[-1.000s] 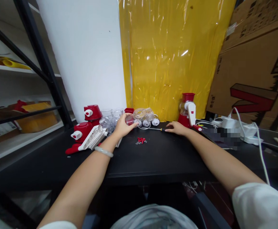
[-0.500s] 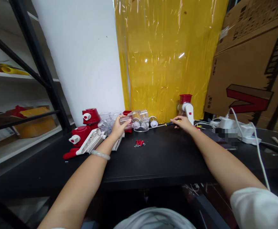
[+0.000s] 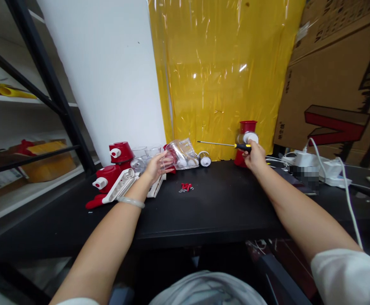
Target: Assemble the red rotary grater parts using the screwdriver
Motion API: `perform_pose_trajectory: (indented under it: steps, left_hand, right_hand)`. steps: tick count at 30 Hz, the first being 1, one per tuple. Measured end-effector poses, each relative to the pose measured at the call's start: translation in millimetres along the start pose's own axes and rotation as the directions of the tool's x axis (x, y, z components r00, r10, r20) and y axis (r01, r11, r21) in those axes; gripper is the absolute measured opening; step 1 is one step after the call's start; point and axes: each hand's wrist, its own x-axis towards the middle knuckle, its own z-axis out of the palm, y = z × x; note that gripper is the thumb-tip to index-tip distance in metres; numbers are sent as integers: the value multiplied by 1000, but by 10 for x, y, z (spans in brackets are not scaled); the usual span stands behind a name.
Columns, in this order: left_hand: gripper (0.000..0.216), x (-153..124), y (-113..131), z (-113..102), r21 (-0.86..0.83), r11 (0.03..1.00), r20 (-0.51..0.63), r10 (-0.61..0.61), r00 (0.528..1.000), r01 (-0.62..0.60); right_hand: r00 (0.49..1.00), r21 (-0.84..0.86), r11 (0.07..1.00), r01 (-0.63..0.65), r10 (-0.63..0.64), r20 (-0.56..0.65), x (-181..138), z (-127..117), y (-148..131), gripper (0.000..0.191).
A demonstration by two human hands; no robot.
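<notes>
My right hand (image 3: pixel 256 156) is closed around the black-and-yellow handle of a screwdriver (image 3: pixel 242 147). Its long metal shaft points left, raised above the table. Just behind this hand stands a red-and-white grater with a drum (image 3: pixel 247 126), its lower part partly covered by the hand. At the clear plastic housings (image 3: pixel 183 151), my left hand (image 3: pixel 156 167) has its fingers spread; whether the fingertips touch them I cannot tell. A metal drum with a white end (image 3: pixel 204 159) lies beside the housings. Small red parts and screws (image 3: pixel 186 187) form a little pile on the table.
Red grater bodies (image 3: pixel 107 176) and white arms (image 3: pixel 121 185) lie at the left of the black table (image 3: pixel 200 216). White chargers and cables (image 3: pixel 305 160) sit at the right, before a large cardboard box (image 3: pixel 324 84). A yellow plastic curtain (image 3: pixel 219 76) hangs behind.
My right hand has lifted the screwdriver from near the tabletop and moved right, in front of the grater. My left hand's fingers have opened away from the clear housing, which now lies among the others.
</notes>
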Motion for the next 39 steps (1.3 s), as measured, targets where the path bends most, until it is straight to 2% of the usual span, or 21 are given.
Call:
perform_pose_trajectory:
  steps: [4, 9, 24, 31, 35, 39]
  left_hand:
    - [46, -5, -21, 16, 24, 1000, 15, 13, 1000, -13]
    - [47, -5, -39, 28, 42, 999, 39, 23, 999, -24]
    - [52, -3, -102, 58, 143, 989, 45, 24, 999, -30]
    - [53, 9, -173, 67, 179, 982, 69, 43, 997, -54]
    - [51, 69, -284, 55, 240, 958, 102, 139, 985, -160]
    - [47, 90, -327, 13, 424, 853, 170, 255, 952, -304]
  right_hand:
    - [998, -39, 999, 36, -38, -53, -8, -2, 11, 25]
    - [998, -51, 999, 10, -13, -58, -50, 21, -3, 19]
    - [1000, -45, 999, 4, -3, 28, -104, 20, 40, 25]
    - [994, -32, 994, -101, 102, 36, -89, -14, 76, 23]
    - [991, -36, 992, -118, 120, 59, -75, -34, 106, 21]
    - [985, -43, 988, -147, 150, 85, -50, -47, 121, 16]
